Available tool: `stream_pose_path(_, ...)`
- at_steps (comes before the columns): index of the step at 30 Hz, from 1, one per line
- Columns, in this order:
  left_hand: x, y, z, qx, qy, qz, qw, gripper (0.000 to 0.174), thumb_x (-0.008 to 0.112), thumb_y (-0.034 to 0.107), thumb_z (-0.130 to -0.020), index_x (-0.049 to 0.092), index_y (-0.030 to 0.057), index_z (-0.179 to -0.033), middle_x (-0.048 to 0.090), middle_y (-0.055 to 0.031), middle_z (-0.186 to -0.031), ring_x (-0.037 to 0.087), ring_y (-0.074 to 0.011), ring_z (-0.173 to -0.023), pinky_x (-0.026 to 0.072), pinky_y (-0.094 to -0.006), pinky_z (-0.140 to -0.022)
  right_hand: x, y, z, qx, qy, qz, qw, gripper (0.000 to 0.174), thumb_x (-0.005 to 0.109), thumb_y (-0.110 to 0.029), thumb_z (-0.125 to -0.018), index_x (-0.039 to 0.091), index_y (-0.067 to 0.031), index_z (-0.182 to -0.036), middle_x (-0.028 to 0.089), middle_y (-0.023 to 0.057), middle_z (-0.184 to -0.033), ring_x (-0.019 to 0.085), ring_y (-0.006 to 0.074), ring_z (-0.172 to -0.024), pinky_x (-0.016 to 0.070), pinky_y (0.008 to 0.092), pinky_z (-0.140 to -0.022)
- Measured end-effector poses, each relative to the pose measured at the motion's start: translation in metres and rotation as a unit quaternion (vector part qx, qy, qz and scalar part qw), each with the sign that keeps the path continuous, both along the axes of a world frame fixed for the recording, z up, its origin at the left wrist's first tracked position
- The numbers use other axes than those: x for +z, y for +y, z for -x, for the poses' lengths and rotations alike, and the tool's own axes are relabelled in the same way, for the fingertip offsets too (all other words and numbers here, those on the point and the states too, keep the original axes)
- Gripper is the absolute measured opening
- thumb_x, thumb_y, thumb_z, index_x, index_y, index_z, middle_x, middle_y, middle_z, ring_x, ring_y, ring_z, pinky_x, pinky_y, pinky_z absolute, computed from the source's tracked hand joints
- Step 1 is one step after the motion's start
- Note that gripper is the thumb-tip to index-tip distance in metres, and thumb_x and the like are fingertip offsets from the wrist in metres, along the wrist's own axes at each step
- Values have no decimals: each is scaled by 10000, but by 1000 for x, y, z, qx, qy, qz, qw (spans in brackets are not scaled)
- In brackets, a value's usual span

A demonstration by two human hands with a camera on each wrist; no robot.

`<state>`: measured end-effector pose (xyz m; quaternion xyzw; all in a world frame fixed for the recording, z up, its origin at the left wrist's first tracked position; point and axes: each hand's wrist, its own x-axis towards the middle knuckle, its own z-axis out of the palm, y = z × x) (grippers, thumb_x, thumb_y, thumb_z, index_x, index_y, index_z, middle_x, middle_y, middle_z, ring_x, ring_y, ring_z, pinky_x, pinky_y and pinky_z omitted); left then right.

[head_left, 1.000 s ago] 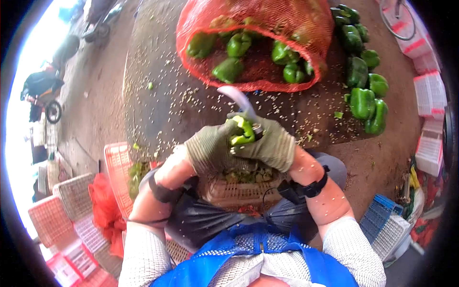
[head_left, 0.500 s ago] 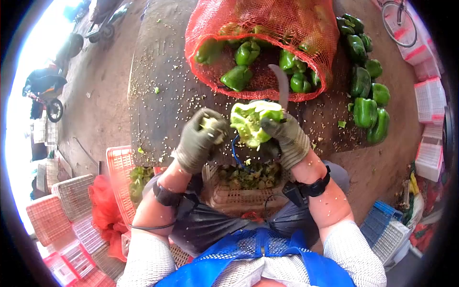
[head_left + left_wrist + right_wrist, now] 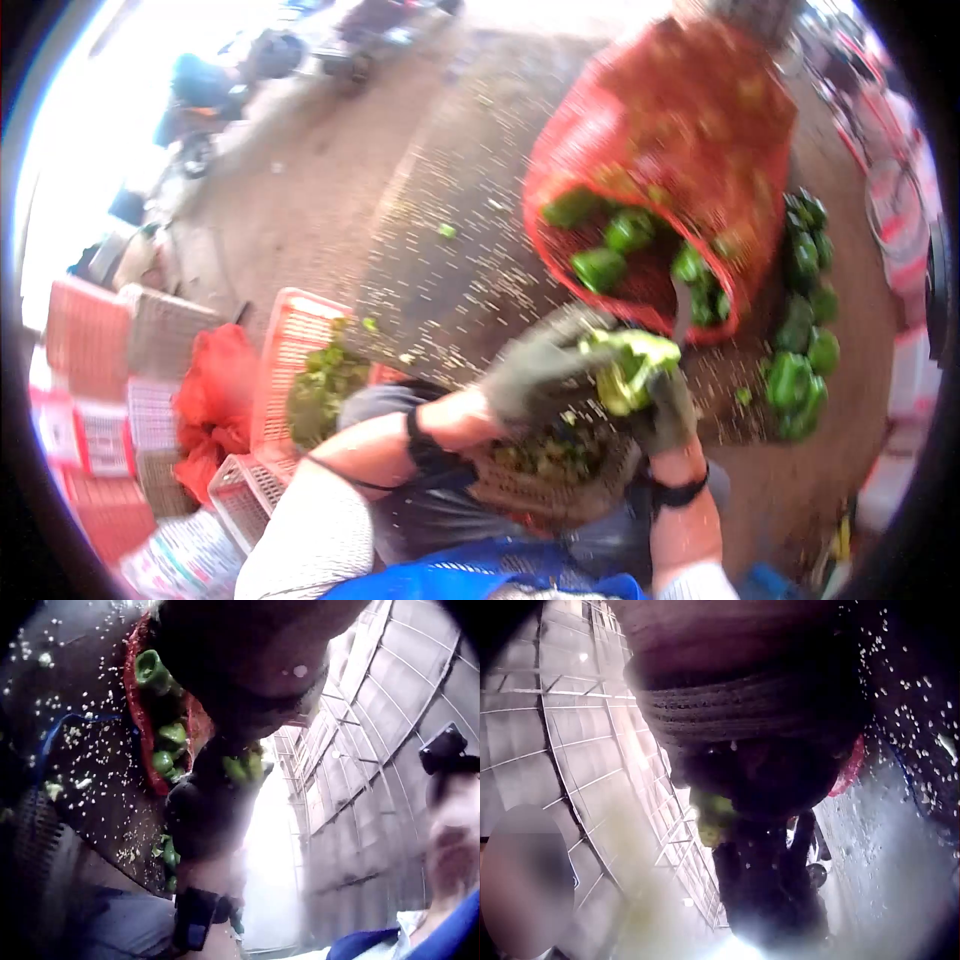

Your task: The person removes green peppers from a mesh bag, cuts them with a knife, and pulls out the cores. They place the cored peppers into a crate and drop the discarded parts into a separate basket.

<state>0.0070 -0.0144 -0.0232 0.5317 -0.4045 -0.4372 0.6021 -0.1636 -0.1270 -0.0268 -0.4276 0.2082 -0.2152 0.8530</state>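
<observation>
We see both gloved hands raised together over a woven basket (image 3: 500, 490) of green scraps, which sits just below them, against the person's lap. The right hand (image 3: 665, 410) has its grip closed round a cut green pepper (image 3: 630, 365), pale flesh showing, and the blade of a knife (image 3: 682, 310) stands up out of the same grip, just beyond the pepper. The left hand (image 3: 540, 370) lies against the pepper's near side with its fingers bent over it. The head view is smeared here, so we cannot tell whether that grip actually pinches the pepper or only rests on it. Right behind the knife tip, the open mouth of a red mesh sack (image 3: 680, 150) lies on the dark tabletop (image 3: 450, 250), which is scattered with pale seeds, and whole peppers (image 3: 600, 268) show inside it. A loose heap of peppers (image 3: 800, 375) sits on the tabletop just outboard of the right hand. Well off to the outer side of the left hand, beyond the forearm, an orange crate (image 3: 290, 330) holds more green pieces. The wrist views show little but dark gloves with a patch of green between them.
</observation>
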Motion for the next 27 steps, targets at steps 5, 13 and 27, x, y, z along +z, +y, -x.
stream_pose_path(5, -6, 10, 2, -88, -132, 133, 978, 432, 650, -51, -898, 632, 87, -1307, 398, -162, -1502, 463, -247, -1347, 442, -341, -1063, -14, 2, 3, 22, 22, -44, 999, 784, 786, -553, -774, 553, 4, -1273, 645, 85, -1129, 649, 199, -985, 551, 336, -840)
stream_pose_path(13, 6, 34, 0, -68, -27, 78, 994, 364, 658, -104, -864, 690, 46, -1194, 563, -123, -1297, 597, -228, -1141, 490, -300, -972, -22, 9, 0, 95, -22, -14, 995, 813, 802, -576, -742, 558, 13, -1245, 643, 96, -1131, 647, 197, -1002, 553, 330, -846)
stream_pose_path(27, -21, 370, -119, 300, -403, -451, 738, 299, 684, 176, -889, 667, 86, -1174, 715, -142, -1036, 688, -264, -965, 538, -351, -825, 11, 16, 11, 115, 26, -15, 993, 603, 750, -331, -880, 532, 55, -1289, 691, 92, -760, 554, 129, -439, 440, 263, -393)
